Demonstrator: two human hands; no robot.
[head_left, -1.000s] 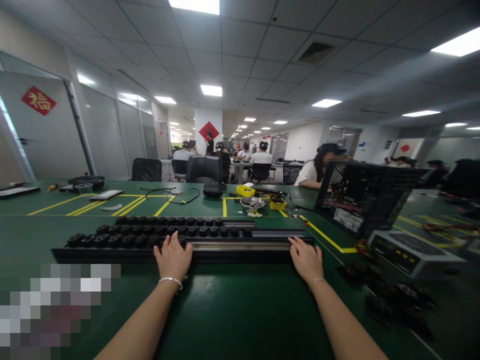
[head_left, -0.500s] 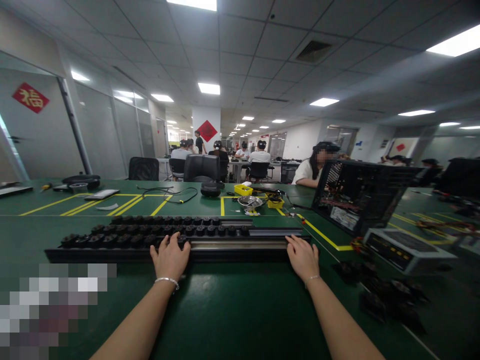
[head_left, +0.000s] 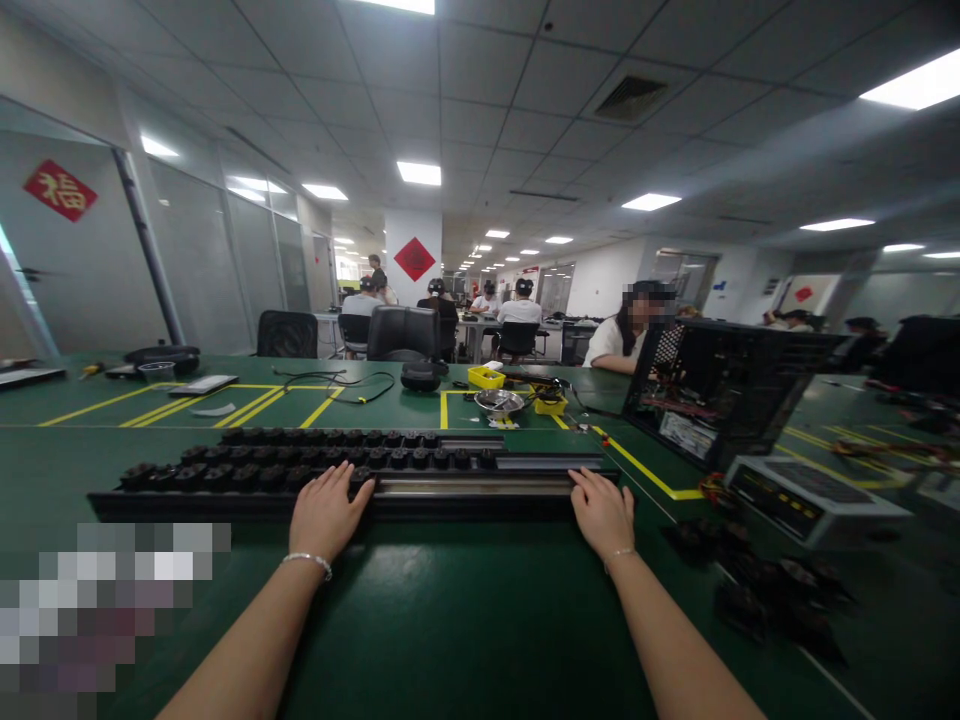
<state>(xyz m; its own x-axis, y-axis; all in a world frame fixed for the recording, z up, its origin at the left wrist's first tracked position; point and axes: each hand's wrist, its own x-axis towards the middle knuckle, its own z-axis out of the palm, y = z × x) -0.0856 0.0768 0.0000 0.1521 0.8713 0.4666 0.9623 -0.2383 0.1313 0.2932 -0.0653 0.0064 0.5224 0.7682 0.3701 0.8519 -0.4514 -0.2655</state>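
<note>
Nearest me on the green counter (head_left: 465, 610), my left hand (head_left: 324, 512) and right hand (head_left: 602, 513) rest open, fingers on the near edge of the long black tray (head_left: 480, 490), its axis running left-right; beyond stands a computer case (head_left: 724, 390).

A pixelated patch (head_left: 112, 610) hides the counter (head_left: 465, 620) left of the left hand (head_left: 324, 512), and dark parts (head_left: 765, 590) right of the right hand (head_left: 602, 512) blur beyond telling.

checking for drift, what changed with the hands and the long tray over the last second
The left hand slid a little leftward along the near edge of the long black tray of small parts. The right hand stayed at the tray's right end. Tray and computer case unmoved.
</note>
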